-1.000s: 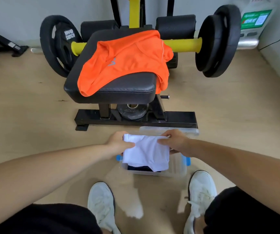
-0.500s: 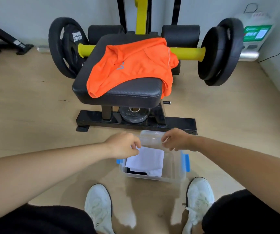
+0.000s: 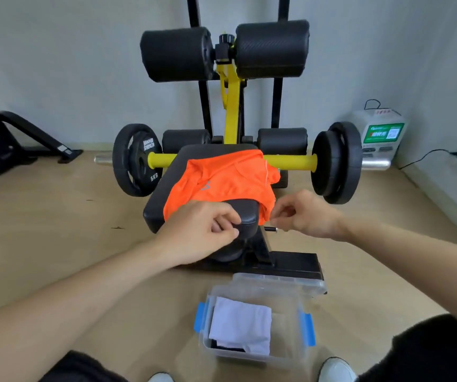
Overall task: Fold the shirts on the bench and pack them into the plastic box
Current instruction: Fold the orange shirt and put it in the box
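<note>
Wooden floor, bench [image 3: 154,210] central: left hand [image 3: 202,232], fingers curled, overlaps the near-left hem of the orange shirt [image 3: 227,180], which drapes left-to-right across the pad just beyond both hands. Right hand [image 3: 307,213], also curled, sits just beside the shirt's hanging right corner. Grip cannot be confirmed on either side; the left is judged nearer.

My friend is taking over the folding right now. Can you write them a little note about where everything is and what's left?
Left hand: fingers curled at the front edge of the orange shirt; grip unclear.
Right hand: fingers curled beside the shirt's hanging right edge; grip unclear.
The orange shirt lies unfolded on the bench.
Done: a folded white shirt is in the box, on something dark.
Left: fold the orange shirt and pack it.
</note>
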`<state>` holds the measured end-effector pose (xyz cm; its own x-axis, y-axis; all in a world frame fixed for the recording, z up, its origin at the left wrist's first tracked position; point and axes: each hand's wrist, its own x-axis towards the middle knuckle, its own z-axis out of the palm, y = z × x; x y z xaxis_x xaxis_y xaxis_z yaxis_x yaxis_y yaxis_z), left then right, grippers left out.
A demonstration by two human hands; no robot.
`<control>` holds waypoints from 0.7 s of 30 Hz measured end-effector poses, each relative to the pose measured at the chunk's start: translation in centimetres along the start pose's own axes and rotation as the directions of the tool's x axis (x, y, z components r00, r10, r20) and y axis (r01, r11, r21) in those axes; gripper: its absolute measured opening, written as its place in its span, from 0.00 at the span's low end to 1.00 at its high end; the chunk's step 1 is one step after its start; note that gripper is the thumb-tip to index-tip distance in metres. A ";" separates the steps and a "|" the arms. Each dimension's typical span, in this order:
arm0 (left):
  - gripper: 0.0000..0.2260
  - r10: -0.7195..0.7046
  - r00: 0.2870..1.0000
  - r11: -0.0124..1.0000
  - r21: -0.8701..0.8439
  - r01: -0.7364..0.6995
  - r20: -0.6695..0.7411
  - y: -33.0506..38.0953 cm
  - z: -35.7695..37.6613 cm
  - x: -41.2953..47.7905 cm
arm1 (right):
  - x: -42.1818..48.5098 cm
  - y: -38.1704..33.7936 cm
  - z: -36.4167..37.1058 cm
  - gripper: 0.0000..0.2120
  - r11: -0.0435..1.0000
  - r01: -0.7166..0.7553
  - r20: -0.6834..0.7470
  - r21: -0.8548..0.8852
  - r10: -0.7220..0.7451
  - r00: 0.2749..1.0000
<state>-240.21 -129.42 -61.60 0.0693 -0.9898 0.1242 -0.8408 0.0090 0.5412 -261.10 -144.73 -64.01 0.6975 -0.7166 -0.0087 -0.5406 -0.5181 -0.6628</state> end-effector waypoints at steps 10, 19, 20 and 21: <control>0.34 -0.341 0.920 0.860 0.332 0.388 -0.192 -6.7 -2.6 3.8 | 6.1 -1.5 1.9 0.24 0.981 0.107 -0.177 -0.161 -0.135 0.975; 0.05 -0.210 0.949 0.909 0.312 0.278 -0.235 -8.3 -3.1 2.9 | 7.1 -1.3 1.5 0.08 0.978 0.091 -0.176 -0.187 -0.124 0.977; 0.04 -0.200 0.948 0.903 0.328 0.276 -0.248 -8.4 -3.1 2.9 | 6.8 -1.5 1.1 0.06 0.979 0.100 -0.153 -0.177 -0.127 0.980; 0.04 -0.194 0.943 0.902 0.329 0.280 -0.270 -8.6 -3.1 2.9 | 6.4 -1.8 0.8 0.08 0.981 0.107 -0.110 -0.161 -0.126 0.986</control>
<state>-231.08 -131.90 -63.29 0.3735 -0.8969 0.2369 -0.9156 -0.3155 0.2493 -255.28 -148.00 -63.42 0.7039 -0.6927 0.1573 -0.5313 -0.6604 -0.5307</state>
